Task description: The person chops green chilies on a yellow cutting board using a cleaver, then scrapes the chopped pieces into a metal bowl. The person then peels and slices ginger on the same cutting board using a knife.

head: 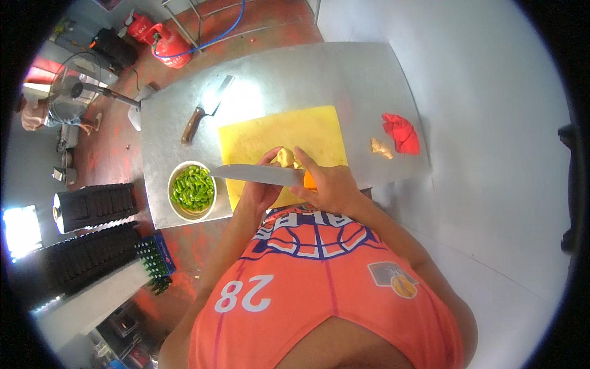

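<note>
My right hand [333,184] grips the orange handle of a large kitchen knife [260,174], its broad blade pointing left across my left hand. Behind the blade, my left hand [262,189] holds a peeled piece of ginger [286,157] between its fingers, above the yellow cutting board [276,124]. A smaller pale yellow piece shows beside it, near my right index finger. Left of the board stands a round bowl [169,196] of green chili peppers [192,188]. Unpeeled ginger [381,148] lies on the table to the right, beside a crumpled red cloth or bag [402,133].
A cleaver [193,124] with a wooden handle lies on the metal table [350,69], behind and left of the board. A wall [484,138] borders the right side. A standing fan [76,87], red gas cylinders [170,46] and a seated person are beyond the table's left side.
</note>
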A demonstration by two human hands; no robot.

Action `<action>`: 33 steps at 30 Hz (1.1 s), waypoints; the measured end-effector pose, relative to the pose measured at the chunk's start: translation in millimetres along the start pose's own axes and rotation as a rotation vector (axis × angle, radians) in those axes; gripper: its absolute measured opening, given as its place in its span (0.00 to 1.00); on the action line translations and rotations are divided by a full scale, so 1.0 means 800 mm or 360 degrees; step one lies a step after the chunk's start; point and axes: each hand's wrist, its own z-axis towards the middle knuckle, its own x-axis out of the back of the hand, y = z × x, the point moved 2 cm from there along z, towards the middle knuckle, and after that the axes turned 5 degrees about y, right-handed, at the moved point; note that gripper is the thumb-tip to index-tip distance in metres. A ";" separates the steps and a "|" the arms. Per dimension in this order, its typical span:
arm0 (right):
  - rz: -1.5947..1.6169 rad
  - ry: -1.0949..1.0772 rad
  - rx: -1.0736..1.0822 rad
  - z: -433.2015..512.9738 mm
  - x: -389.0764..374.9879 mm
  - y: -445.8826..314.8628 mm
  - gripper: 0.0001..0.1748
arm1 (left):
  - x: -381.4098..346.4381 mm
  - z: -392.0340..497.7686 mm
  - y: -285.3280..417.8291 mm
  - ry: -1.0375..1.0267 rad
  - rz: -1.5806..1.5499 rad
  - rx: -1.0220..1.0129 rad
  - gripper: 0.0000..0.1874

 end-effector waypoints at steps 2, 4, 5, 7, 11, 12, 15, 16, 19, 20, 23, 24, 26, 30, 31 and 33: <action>-0.0070 0.0071 0.0089 0.001 0.010 -0.009 0.48 | -0.008 -0.002 0.005 -0.0048 0.0005 -0.0044 0.25; -0.0150 0.0130 0.0164 0.001 0.017 -0.014 0.48 | -0.013 -0.004 0.010 -0.0025 -0.0043 -0.0057 0.27; -0.0201 0.0154 0.0191 0.001 0.020 -0.016 0.46 | -0.016 -0.005 0.013 -0.0047 -0.0070 -0.0055 0.27; -0.0285 0.0217 0.0252 0.000 0.025 -0.020 0.44 | -0.023 -0.009 0.019 -0.0121 -0.0130 -0.0052 0.27; -0.0299 0.0376 0.0341 0.001 0.032 -0.030 0.42 | -0.036 -0.011 0.029 -0.0152 -0.0128 -0.0034 0.27; -0.0264 0.0410 0.0351 0.001 0.033 -0.032 0.42 | -0.039 -0.011 0.030 -0.0138 -0.0138 -0.0036 0.27; -0.0304 0.0437 0.0345 0.002 0.036 -0.036 0.41 | -0.045 -0.013 0.033 -0.0072 -0.0129 -0.0060 0.27; -0.0349 0.0450 0.0347 0.003 0.036 -0.037 0.40 | -0.047 -0.013 0.035 -0.0048 -0.0117 -0.0069 0.26; -0.0430 0.0465 0.0338 0.004 0.039 -0.037 0.40 | -0.060 -0.013 0.042 -0.0287 -0.0141 -0.0070 0.27; -0.0422 0.0457 0.0330 0.004 0.040 -0.037 0.40 | -0.064 -0.015 0.043 -0.0265 -0.0102 -0.0097 0.27; -0.0322 0.0449 0.0312 0.005 0.044 -0.038 0.40 | -0.072 -0.021 0.045 -0.0003 0.0117 -0.0111 0.29; -0.0275 0.0447 0.0310 0.006 0.046 -0.039 0.40 | -0.076 -0.022 0.048 -0.0033 0.0131 -0.0103 0.29; -0.0124 0.0469 0.0327 0.005 0.051 -0.042 0.40 | -0.081 -0.024 0.055 -0.0063 0.0165 -0.0091 0.30; -0.0170 0.0428 0.0361 0.003 0.060 -0.047 0.41 | -0.086 -0.028 0.065 -0.0150 0.0246 -0.0088 0.29; -0.0234 0.0399 0.0338 0.003 0.062 -0.047 0.42 | -0.087 -0.028 0.066 -0.0117 0.0264 -0.0102 0.28; -0.0350 0.0338 0.0320 0.004 0.064 -0.049 0.42 | -0.088 -0.028 0.065 -0.0087 0.0341 -0.0150 0.27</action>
